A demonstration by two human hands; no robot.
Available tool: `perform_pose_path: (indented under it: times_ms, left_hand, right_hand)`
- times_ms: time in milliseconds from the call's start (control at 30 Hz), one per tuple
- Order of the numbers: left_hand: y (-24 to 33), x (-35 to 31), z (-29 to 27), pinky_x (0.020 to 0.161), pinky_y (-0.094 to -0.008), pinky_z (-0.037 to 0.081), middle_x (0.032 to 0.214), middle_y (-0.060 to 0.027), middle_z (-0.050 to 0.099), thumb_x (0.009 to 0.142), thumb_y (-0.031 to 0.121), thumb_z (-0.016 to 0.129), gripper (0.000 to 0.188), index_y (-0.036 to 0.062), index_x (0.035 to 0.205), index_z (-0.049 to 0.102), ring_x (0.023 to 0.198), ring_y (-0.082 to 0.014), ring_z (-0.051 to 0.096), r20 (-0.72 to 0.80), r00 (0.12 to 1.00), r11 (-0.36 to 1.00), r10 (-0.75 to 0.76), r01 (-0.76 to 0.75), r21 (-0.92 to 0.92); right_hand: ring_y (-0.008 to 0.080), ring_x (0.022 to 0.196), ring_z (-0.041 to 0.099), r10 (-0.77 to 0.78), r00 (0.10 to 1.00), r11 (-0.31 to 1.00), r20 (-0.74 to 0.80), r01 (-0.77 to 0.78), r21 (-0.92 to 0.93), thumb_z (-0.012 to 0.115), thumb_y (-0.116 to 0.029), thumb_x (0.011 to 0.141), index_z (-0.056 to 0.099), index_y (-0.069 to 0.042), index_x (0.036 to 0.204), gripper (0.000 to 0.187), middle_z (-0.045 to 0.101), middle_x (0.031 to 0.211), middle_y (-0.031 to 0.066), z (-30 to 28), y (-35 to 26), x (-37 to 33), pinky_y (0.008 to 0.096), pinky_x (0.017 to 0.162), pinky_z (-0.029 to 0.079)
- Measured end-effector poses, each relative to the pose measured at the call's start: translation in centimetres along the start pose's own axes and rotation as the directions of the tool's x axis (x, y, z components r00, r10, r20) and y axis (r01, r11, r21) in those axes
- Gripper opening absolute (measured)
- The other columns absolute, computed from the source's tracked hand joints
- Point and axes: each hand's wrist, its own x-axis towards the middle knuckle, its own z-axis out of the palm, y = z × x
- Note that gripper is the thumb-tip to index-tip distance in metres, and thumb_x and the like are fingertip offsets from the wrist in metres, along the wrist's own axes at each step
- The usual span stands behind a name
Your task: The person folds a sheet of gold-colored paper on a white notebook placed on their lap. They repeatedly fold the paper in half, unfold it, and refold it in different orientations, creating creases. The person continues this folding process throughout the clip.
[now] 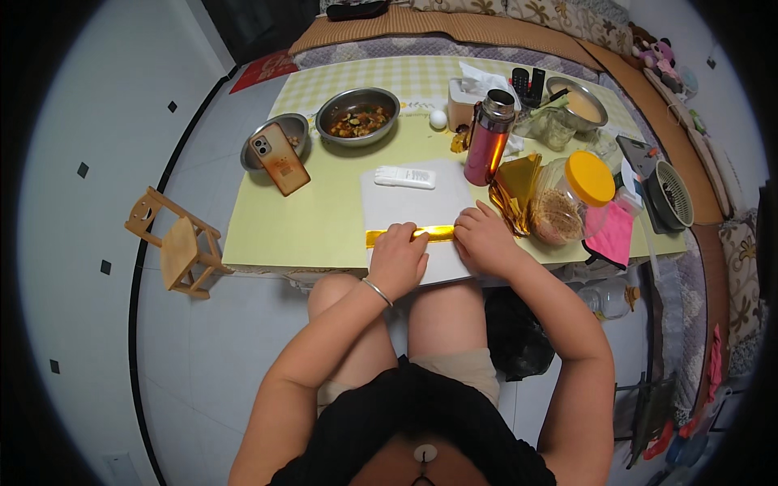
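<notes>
A narrow folded strip of shiny gold foil paper (pixel 438 234) lies across a white sheet (pixel 389 206) at the table's near edge. My left hand (pixel 395 257), with a bangle at the wrist, has its fingers curled over the middle-left of the strip. At the strip's right end, my right hand (pixel 486 241) grips it with bent fingers. Both hands partly cover the foil. Beyond the strip, a white handheld device (pixel 403 177), perhaps a remote, rests on the sheet. More gold foil sheets (pixel 515 182) stand in a loose pile right of my right hand.
Around the sheet stand a pink-orange thermos (pixel 488 142), a yellow-lidded jar (pixel 559 198), a food bowl (pixel 356 117) and a phone (pixel 279 159) leaning on another bowl (pixel 296 130). A pink cloth (pixel 609 235) hangs over the near right edge. A small wooden chair (pixel 182 247) stands left.
</notes>
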Motion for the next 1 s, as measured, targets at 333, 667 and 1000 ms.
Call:
perform_pose_path:
  times_ms: [333,667,1000]
  left_hand:
    - [1.5,-0.8,1.5,0.103,-0.0519,0.038,0.145,-0.0216,0.05,0.084,0.058,0.071,0.077,0.0042,0.138,0.057,0.132,-0.0387,0.045,0.078,0.993,0.98,-0.093,0.077,0.185]
    - [-0.9,-1.7,0.3,0.108,-0.0515,0.036,0.142,-0.0167,0.055,0.086,0.057,0.068,0.074,0.0063,0.139,0.058,0.132,-0.0363,0.048,0.089,0.996,0.993,0.031,-0.041,0.11]
    - [-4.5,-1.0,-2.4,0.107,-0.0498,0.035,0.127,-0.012,0.065,0.088,0.052,0.068,0.048,0.0071,0.102,0.073,0.125,-0.0334,0.054,0.066,0.997,0.991,0.05,-0.041,-0.124]
  right_hand:
    - [0.0387,0.128,0.056,-0.021,1.0,0.954,-0.006,0.022,0.3,0.062,-0.024,0.094,0.062,-0.003,0.114,0.029,0.062,0.137,0.0187,3.3,0.6,5.4,0.0458,0.105,0.046]
    - [0.039,0.127,0.056,0.086,0.996,0.932,-0.034,-0.068,0.355,0.06,-0.02,0.096,0.061,-0.003,0.113,0.024,0.062,0.135,0.0202,5.0,4.5,7.6,0.0465,0.107,0.045]
    - [0.0366,0.1,0.057,0.097,0.993,0.989,-0.066,-0.089,0.116,0.072,-0.038,0.084,0.063,0.001,0.115,0.05,0.058,0.104,0.0166,-0.4,-4.0,-2.6,0.0466,0.09,0.047]
